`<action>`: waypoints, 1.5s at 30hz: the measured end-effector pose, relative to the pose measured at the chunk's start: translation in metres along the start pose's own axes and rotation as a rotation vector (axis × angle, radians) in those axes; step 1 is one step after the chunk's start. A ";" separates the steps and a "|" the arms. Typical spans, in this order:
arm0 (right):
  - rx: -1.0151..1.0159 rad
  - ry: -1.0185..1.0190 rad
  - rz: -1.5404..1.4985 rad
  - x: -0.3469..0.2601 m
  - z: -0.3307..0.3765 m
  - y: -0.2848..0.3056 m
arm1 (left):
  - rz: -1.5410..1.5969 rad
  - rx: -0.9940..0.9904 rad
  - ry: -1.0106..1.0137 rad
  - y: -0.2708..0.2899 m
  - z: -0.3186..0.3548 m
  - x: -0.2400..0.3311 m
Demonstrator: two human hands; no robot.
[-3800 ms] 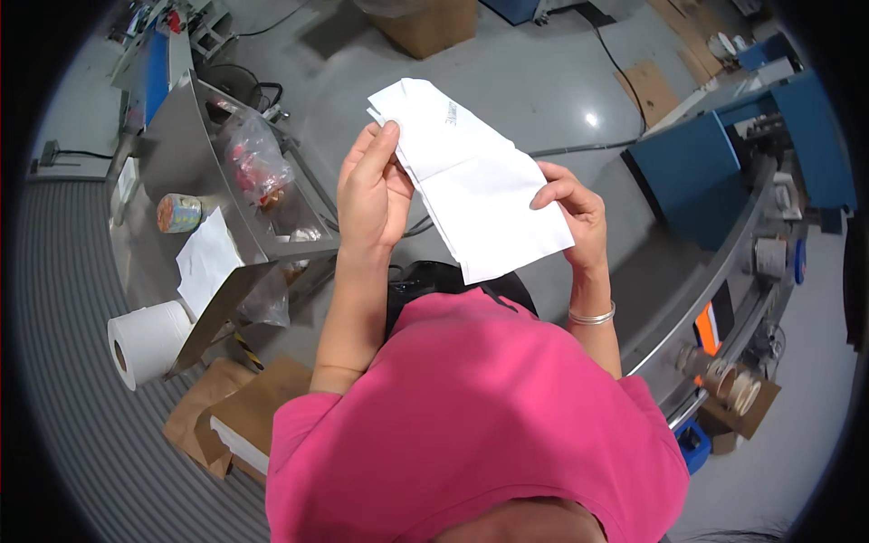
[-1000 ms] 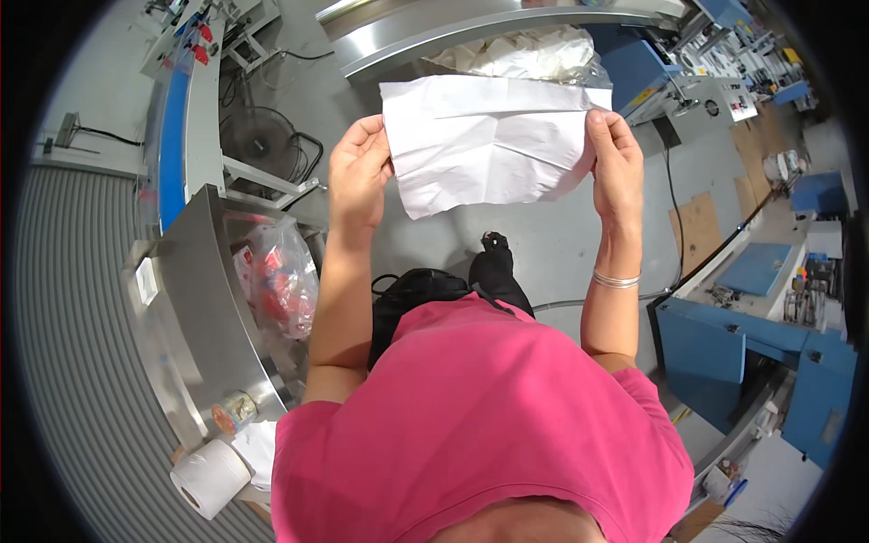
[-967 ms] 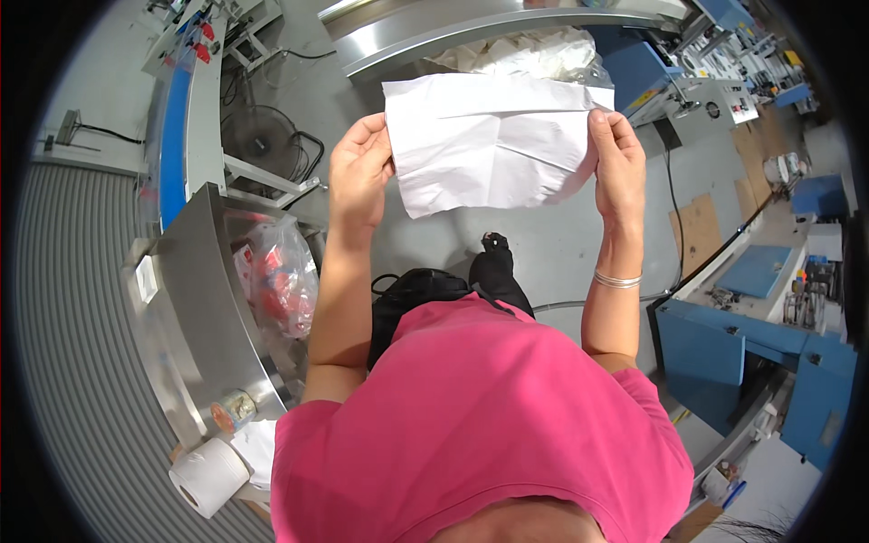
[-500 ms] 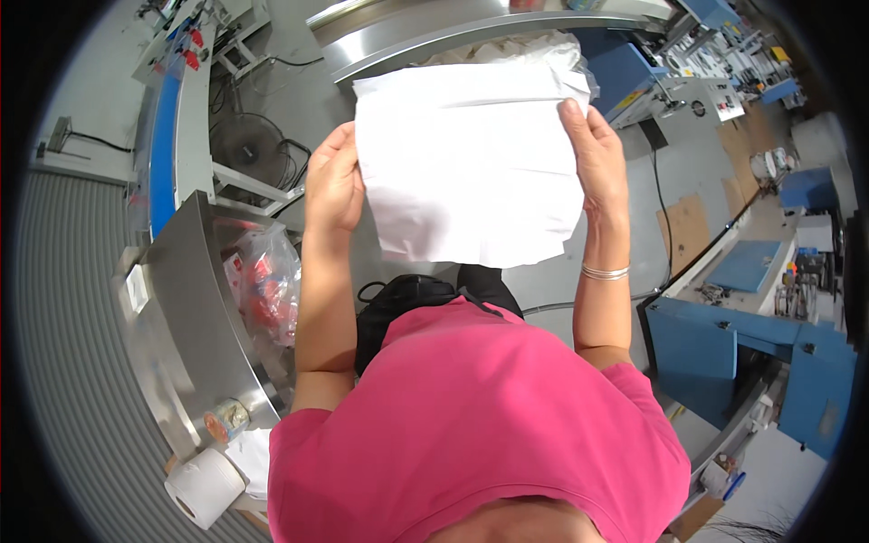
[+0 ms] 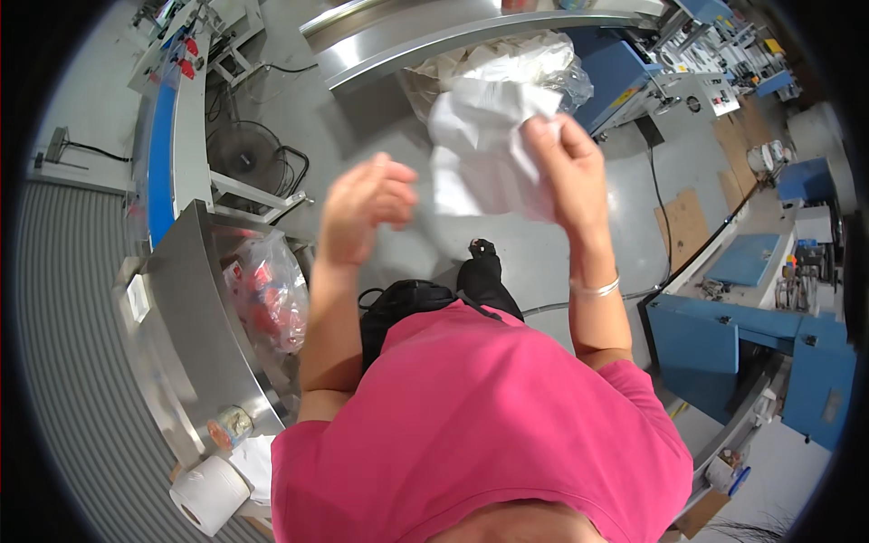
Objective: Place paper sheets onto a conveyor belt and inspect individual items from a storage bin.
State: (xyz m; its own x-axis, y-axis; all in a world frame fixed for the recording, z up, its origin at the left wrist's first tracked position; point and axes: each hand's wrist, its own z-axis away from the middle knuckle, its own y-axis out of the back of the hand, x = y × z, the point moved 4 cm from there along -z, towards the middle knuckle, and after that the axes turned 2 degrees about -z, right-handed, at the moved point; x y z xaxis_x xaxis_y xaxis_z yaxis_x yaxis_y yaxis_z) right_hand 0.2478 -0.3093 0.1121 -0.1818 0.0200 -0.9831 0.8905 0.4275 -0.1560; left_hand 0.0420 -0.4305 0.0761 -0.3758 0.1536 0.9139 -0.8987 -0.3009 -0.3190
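Observation:
A crumpled white sheet (image 5: 484, 154), thin and soft like cloth or tissue paper, hangs in front of me. My right hand (image 5: 570, 163) pinches its right edge between thumb and fingers. The sheet looks folded or bunched narrower toward that hand. To its left, my left hand (image 5: 367, 204) is raised, apart from the sheet. Its fingers are loosely curled, slightly blurred, and hold nothing that I can see.
Ahead stands a steel table (image 5: 398, 54) with a clear plastic bag of whitish material (image 5: 534, 59) below it. At left, a steel bench (image 5: 195, 299) has a bag of red items (image 5: 272, 290) beside it and a paper roll (image 5: 210, 493) nearby. Blue machine cabinets (image 5: 697, 348) line the right.
My left hand has let go of the sheet's left side. The sheet, spread wide between both hands before, is now bunched smaller in my right hand.

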 end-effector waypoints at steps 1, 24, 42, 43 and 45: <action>-0.077 -0.082 -0.004 0.001 0.011 -0.016 | 0.096 -0.080 0.156 -0.013 -0.005 -0.016; 0.186 -0.133 0.189 0.036 0.028 0.039 | 0.852 -0.403 -0.077 0.003 -0.003 -0.126; 0.080 -0.216 -0.143 -0.005 0.052 0.021 | -0.067 0.075 -0.150 -0.012 0.038 0.002; 0.084 -0.199 -0.163 -0.006 0.052 0.020 | -0.031 0.081 -0.130 -0.012 0.039 0.001; 0.086 -0.170 -0.187 -0.007 0.050 0.018 | 0.009 0.112 -0.142 -0.013 0.043 0.004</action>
State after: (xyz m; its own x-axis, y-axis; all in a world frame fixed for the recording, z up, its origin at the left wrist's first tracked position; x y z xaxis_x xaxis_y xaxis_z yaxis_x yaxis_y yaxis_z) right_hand 0.2864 -0.3468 0.1108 -0.2802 -0.2077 -0.9372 0.8815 0.3309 -0.3369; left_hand 0.0616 -0.4662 0.0950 -0.3412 0.0178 0.9398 -0.8616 -0.4056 -0.3051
